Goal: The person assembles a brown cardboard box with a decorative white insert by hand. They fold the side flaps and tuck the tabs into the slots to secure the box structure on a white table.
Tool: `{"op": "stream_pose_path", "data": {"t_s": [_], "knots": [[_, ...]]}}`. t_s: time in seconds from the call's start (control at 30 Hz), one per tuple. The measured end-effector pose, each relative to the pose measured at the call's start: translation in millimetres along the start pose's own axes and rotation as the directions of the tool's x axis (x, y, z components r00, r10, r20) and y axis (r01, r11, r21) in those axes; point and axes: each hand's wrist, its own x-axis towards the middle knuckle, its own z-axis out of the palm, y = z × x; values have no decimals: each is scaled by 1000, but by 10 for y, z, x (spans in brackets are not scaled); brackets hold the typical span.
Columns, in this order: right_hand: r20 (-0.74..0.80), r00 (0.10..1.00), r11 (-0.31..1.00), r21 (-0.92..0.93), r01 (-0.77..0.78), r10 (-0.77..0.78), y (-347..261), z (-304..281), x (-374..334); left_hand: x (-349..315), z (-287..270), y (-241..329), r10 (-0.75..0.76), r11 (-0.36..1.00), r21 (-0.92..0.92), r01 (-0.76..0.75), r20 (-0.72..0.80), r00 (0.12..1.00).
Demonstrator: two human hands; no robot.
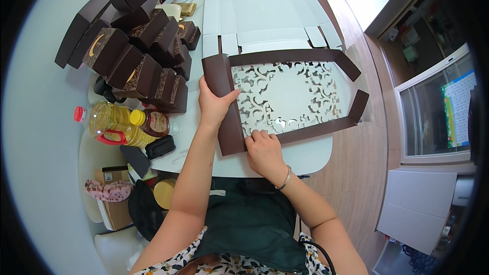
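Note:
A brown cardboard box panel (234,125), with its sides partly folded up, lies on the white table in front of me. Its flat middle is pierced with a curling floral cutout, and its right end stands apart at the corner flaps. My left hand (214,103) grips the folded left side, thumb over the top towards the cutout and fingers round the outer face. At the near left corner, my right hand (266,152) has its fingers curled over the near wall; the fingertips are partly hidden. Beyond the panel lie flat white-faced cardboard blanks (270,12).
Folded brown boxes (125,63) are piled at the table's left. Nearer stand an oil bottle (114,119), a jar with a yellow lid (153,122) and a black case (160,146). The white table (310,155) ends in a rounded corner at right, beside wooden floor.

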Motion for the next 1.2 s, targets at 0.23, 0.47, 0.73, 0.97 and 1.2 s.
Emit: {"op": "stream_pose_path", "data": {"t_s": [0.23,0.47,0.73,0.97,1.2], "knots": [[267,917,688,606,-399,297,-8,-357,187,-198,15,59,-102,965,-245,92,-31,994],[108,933,900,248,-359,343,-383,-139,272,-460,149,-86,-31,998,-60,25,-103,994],[263,906,896,213,-389,331,-548,-148,-19,277,233,355,5,587,745,-317,389,921],[271,886,920,7,-393,376,-701,-256,-206,503,509,13,-14,582,644,-496,618,786],[96,948,929,-249,-273,304,-608,-532,-421,206,317,371,302,842,264,-470,491,817]]}}
